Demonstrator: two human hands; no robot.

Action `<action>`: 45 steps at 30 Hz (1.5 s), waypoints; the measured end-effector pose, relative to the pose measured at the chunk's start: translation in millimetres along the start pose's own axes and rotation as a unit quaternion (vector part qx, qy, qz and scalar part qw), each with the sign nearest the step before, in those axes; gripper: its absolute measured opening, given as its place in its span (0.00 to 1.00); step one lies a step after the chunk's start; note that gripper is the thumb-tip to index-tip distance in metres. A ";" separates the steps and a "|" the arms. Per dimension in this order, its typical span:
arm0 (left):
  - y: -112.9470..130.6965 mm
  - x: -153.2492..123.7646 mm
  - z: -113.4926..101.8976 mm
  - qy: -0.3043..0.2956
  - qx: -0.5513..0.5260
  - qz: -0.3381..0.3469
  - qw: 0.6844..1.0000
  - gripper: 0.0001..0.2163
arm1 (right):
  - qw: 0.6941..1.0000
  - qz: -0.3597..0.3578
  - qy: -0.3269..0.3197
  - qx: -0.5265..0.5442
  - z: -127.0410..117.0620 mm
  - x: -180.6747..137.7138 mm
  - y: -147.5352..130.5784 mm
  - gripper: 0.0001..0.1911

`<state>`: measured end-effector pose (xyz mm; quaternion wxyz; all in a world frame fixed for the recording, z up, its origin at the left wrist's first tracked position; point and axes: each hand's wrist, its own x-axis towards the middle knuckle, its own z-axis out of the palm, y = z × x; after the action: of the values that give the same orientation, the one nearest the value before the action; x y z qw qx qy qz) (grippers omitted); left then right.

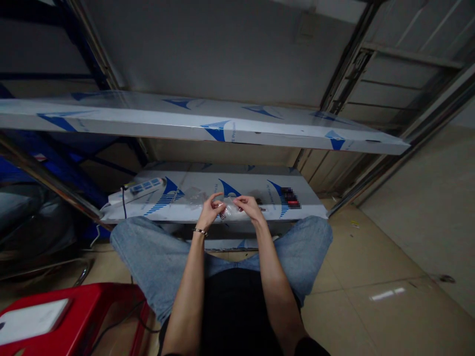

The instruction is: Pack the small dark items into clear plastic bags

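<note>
My left hand [211, 212], with a beaded bracelet on its wrist, is over the front part of the lower shelf. Its thumb and fingers are closed on one side of a small clear plastic bag [232, 209]. Thin, dark metallic bits [222, 215] show by the left fingertips, too small to name. On the bag's other side my right hand [251, 207] pinches the plastic between thumb and forefinger. Another crumpled clear bag [194, 196] lies on the shelf just beyond my left hand. Small items behind my right hand are partly hidden.
The lower shelf [308, 198] carries a power strip [145, 186] at left and a blurred-out dark and red object [291, 198] at right. An upper shelf [166, 121] spans above. A red stool [85, 316] with a white phone [33, 319] stands at lower left.
</note>
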<state>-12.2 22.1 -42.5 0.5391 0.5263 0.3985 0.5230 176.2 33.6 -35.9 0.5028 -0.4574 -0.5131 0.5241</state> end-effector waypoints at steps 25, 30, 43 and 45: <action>15.7 10.0 19.8 -0.095 0.104 0.027 0.990 0.20 | 0.994 0.020 -0.078 0.080 1.1 -5.6 -4.0 0.21; 21.6 8.6 20.5 -0.115 0.141 0.008 0.983 0.18 | 0.995 -0.008 -0.091 0.038 -2.7 -2.8 -5.8 0.18; 29.9 2.4 21.6 -0.127 0.271 0.059 0.952 0.11 | 0.987 -0.086 -0.038 -0.128 -0.9 0.2 -7.5 0.08; 30.1 2.4 21.7 -0.097 0.313 0.066 0.942 0.11 | 0.975 -0.096 -0.010 -0.202 4.7 -1.0 -11.5 0.04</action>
<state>5.0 18.2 -9.8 0.3475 0.7420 0.4523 0.3522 172.2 31.8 -24.2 0.4427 -0.4925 -0.6554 0.3633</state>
